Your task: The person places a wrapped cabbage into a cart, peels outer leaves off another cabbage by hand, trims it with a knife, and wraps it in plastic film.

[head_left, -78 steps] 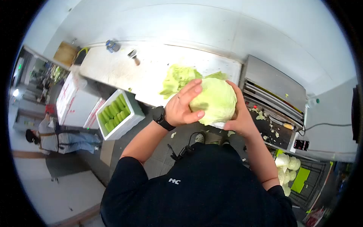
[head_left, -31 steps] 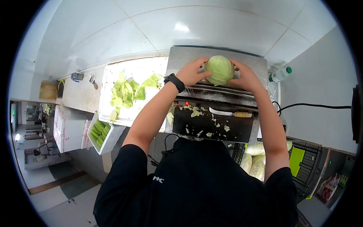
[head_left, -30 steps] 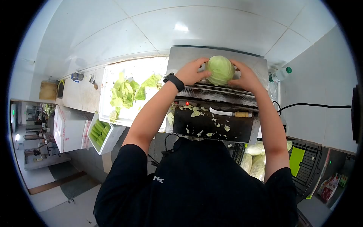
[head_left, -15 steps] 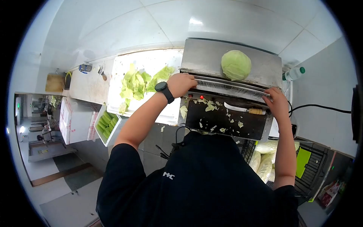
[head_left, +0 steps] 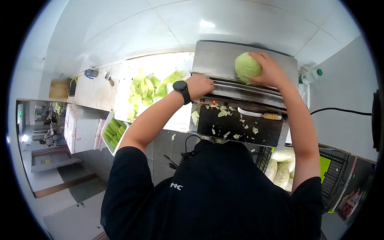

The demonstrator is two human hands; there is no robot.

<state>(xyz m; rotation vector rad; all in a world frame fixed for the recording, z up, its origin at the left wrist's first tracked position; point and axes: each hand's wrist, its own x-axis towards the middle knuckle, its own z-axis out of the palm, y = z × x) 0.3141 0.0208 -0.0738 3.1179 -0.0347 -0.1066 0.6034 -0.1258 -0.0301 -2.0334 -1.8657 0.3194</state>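
Observation:
My right hand [head_left: 267, 69] is wrapped round the right side of a round pale green cabbage [head_left: 245, 67], which rests on the steel top of a wrapping machine [head_left: 214, 60]. My left hand [head_left: 201, 86], with a dark watch on its wrist, is closed at the left end of the clear plastic film [head_left: 244, 91] stretched along the machine's front. Its fingertips are partly hidden, and the film edge seems pinched there. Below the film, a curved knife [head_left: 260, 115] with a wooden handle lies on the dark plate [head_left: 240, 130], among scraps of leaf.
Loose cabbage leaves [head_left: 146, 90] lie on a white board [head_left: 176, 116] to the left. A white crate [head_left: 106, 140] of long green vegetables stands below it. Wrapped cabbages [head_left: 282, 168] sit at lower right. A bottle [head_left: 312, 77] and a black cable [head_left: 340, 110] are at the right.
My right hand has let go of the film's right end and moved up onto the cabbage. My left hand has shifted slightly right along the film.

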